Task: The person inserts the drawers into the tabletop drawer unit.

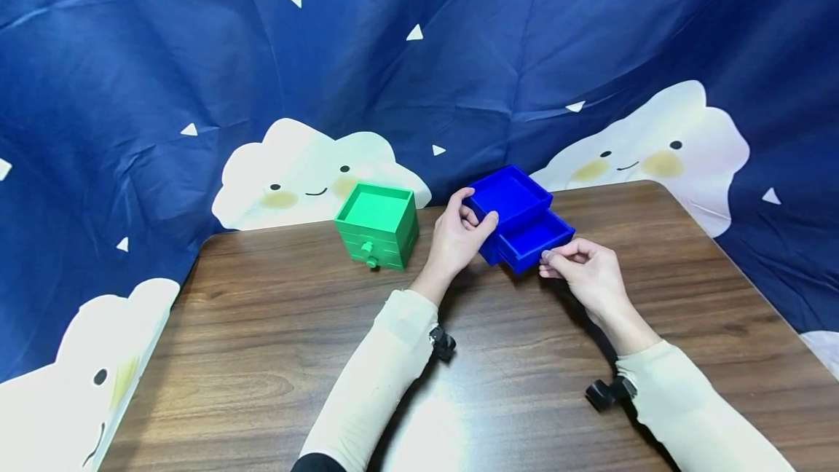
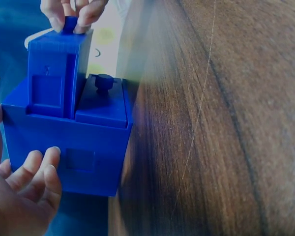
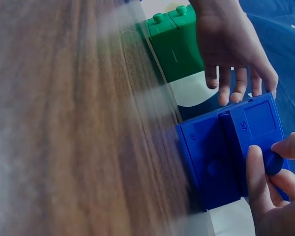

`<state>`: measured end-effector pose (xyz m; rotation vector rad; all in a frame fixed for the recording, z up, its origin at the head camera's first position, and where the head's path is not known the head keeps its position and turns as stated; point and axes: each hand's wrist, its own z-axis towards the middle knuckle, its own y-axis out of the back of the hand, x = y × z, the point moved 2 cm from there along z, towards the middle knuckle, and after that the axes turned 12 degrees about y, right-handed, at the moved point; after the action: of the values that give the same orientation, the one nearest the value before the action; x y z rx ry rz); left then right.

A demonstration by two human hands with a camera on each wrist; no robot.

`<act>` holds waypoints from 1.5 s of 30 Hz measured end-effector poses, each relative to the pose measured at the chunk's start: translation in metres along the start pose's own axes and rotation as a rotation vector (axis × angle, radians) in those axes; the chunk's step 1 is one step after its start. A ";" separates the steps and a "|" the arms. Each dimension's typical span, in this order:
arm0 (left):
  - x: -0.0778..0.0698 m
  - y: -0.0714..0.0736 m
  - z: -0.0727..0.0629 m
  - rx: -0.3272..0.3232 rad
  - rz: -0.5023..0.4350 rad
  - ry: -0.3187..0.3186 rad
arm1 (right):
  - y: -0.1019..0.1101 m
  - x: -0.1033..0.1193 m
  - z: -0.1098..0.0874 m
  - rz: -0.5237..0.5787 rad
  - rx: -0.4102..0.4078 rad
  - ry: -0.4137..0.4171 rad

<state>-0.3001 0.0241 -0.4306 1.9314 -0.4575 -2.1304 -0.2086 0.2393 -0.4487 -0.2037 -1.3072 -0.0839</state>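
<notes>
A small blue drawer box [image 1: 511, 191] with a recessed top stands towards the back right of the table. Its upper drawer [image 1: 534, 239] is pulled out and looks bare inside. The lower drawer [image 2: 101, 105] sits in the box, its round knob facing the front. My left hand [image 1: 455, 235] grips the box by its left side, with thumb and forefinger spread along the top edge and the other fingers against the wall. With thumb and fingers, my right hand [image 1: 586, 275] pinches the upper drawer's round knob [image 3: 274, 163].
A green drawer box [image 1: 376, 224], both drawers in, stands left of the blue one. Behind the wooden table [image 1: 275, 355] hangs a blue curtain [image 1: 367, 42] with cloud prints. Black wrist cameras sit on both sleeves.
</notes>
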 end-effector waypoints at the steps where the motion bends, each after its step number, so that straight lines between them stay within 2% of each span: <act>1: 0.000 0.000 0.000 0.000 -0.001 0.000 | -0.001 -0.001 0.001 0.001 0.002 0.001; 10: 0.000 0.000 0.000 0.005 0.001 0.004 | -0.006 -0.005 0.010 -0.061 0.018 0.000; 29: 0.000 0.000 0.000 -0.004 0.002 -0.004 | -0.017 -0.012 0.028 -0.042 0.006 0.023; 36: 0.000 0.000 -0.001 -0.005 0.009 -0.008 | -0.021 -0.014 0.030 0.003 -0.010 0.013; 45: -0.001 0.000 0.000 -0.004 0.006 -0.003 | -0.024 -0.016 0.035 -0.002 -0.017 -0.001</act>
<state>-0.2998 0.0242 -0.4300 1.9224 -0.4585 -2.1287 -0.2498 0.2213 -0.4530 -0.2170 -1.3077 -0.0966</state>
